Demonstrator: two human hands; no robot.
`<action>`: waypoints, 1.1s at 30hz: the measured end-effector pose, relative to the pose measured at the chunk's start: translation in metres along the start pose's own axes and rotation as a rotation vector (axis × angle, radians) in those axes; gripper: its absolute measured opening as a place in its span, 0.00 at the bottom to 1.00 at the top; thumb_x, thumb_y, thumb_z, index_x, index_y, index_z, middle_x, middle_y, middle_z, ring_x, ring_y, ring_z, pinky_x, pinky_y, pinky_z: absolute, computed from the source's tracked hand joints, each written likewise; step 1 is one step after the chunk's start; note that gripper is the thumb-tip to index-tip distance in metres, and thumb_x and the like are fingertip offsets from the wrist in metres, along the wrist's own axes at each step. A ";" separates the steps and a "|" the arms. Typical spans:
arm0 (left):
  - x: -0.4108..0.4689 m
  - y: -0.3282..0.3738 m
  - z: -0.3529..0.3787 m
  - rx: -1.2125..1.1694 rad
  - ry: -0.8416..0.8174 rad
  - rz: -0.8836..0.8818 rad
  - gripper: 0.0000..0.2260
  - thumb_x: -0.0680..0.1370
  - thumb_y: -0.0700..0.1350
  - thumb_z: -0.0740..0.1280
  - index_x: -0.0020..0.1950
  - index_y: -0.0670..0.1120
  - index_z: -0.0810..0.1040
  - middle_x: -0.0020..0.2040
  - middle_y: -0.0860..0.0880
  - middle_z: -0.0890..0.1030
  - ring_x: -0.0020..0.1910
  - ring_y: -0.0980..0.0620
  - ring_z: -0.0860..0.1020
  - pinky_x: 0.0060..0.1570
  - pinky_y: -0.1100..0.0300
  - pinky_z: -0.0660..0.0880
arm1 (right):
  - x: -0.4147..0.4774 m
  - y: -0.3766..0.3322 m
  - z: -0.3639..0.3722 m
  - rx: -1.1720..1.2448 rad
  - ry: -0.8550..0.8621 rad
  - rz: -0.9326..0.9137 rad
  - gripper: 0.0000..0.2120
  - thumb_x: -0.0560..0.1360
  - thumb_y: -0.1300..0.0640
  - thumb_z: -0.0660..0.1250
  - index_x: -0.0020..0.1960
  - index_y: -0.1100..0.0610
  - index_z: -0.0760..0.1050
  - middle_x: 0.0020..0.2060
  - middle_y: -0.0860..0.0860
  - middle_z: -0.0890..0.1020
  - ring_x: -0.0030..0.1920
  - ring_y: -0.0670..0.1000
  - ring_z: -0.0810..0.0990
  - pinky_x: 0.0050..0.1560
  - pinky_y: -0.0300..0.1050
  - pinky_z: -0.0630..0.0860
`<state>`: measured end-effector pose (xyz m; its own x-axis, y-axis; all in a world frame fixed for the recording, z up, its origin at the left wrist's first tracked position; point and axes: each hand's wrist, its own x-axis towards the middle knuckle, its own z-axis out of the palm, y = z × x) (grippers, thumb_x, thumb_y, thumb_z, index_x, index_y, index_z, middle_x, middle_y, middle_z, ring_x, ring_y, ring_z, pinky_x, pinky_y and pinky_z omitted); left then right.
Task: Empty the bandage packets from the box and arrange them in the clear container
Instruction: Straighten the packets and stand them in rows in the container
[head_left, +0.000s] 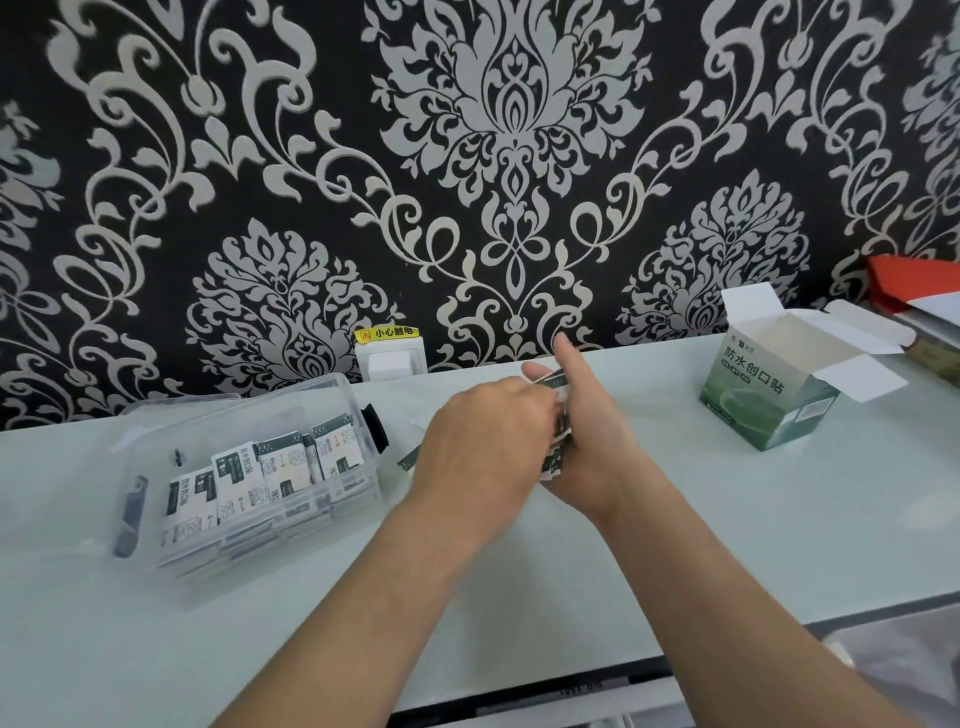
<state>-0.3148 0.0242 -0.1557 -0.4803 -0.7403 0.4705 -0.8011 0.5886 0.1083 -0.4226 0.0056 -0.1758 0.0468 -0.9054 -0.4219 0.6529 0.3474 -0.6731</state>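
A stack of bandage packets (557, 446), white with dark green print, is held between both hands at the middle of the table. My right hand (589, 441) cups the stack from the right, its thumb raised. My left hand (478, 447) pinches the stack's left side and hides most of it. Left of the hands stands the clear container (156, 540) with several packets (270, 475) lined up on edge inside. The green and white bandage box (769, 400) stands at the right, flaps open, apart from both hands. One loose packet (409, 459) lies beside the container.
The container's clear lid (156, 410) rests behind it against the patterned wall. A white wall socket (390, 358) with a yellow label sits at the table's back edge. A red folder (914, 283) and papers lie at the far right. The table's front edge (519, 686) runs below my forearms.
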 end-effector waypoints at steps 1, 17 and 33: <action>0.000 0.000 0.001 -0.056 -0.082 0.006 0.08 0.80 0.47 0.60 0.42 0.49 0.75 0.41 0.51 0.78 0.43 0.48 0.76 0.40 0.51 0.73 | 0.000 -0.001 -0.001 -0.019 0.006 -0.002 0.18 0.77 0.39 0.61 0.52 0.53 0.76 0.38 0.52 0.82 0.37 0.53 0.81 0.37 0.43 0.76; -0.008 -0.019 -0.011 -0.598 -0.361 -0.094 0.52 0.64 0.46 0.79 0.74 0.67 0.47 0.62 0.68 0.58 0.64 0.63 0.65 0.57 0.70 0.70 | -0.008 0.005 0.007 -0.421 -0.215 -0.080 0.05 0.74 0.64 0.59 0.46 0.60 0.72 0.29 0.55 0.69 0.28 0.49 0.68 0.26 0.40 0.63; -0.003 -0.044 -0.049 -0.828 -0.337 -0.197 0.09 0.78 0.42 0.69 0.55 0.54 0.80 0.39 0.51 0.82 0.42 0.55 0.80 0.50 0.59 0.77 | -0.029 -0.023 0.003 -0.521 -0.577 0.094 0.06 0.76 0.58 0.61 0.47 0.59 0.74 0.35 0.54 0.77 0.21 0.40 0.57 0.19 0.30 0.51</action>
<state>-0.2602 0.0165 -0.1186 -0.5455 -0.8308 0.1104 -0.4297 0.3903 0.8143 -0.4369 0.0231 -0.1468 0.5628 -0.8008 -0.2051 0.1945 0.3694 -0.9087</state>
